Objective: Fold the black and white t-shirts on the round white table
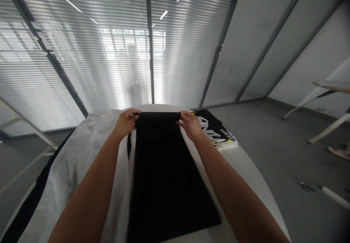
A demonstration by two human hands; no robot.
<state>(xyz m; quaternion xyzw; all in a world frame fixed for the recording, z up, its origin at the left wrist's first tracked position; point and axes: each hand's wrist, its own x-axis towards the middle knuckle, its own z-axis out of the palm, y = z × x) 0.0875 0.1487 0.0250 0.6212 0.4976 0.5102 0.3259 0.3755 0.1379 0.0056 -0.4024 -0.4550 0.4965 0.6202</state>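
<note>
Glass walls with lowered blinds behind, grey floor, white round table in front. Two bare hands, one black garment, one white garment, one folded printed shirt. Black garment long, plain, folded into a narrow strip down the table's middle, far edge at 12 o'clock. Left hand at 11 o'clock, fingers clamped on the far-left corner; right hand at 1 o'clock, fingers pinched on the far-right corner. White garment at 9 o'clock, partly under the black one. Folded printed shirt at 2 o'clock, lettering cut off, unreadable.
</note>
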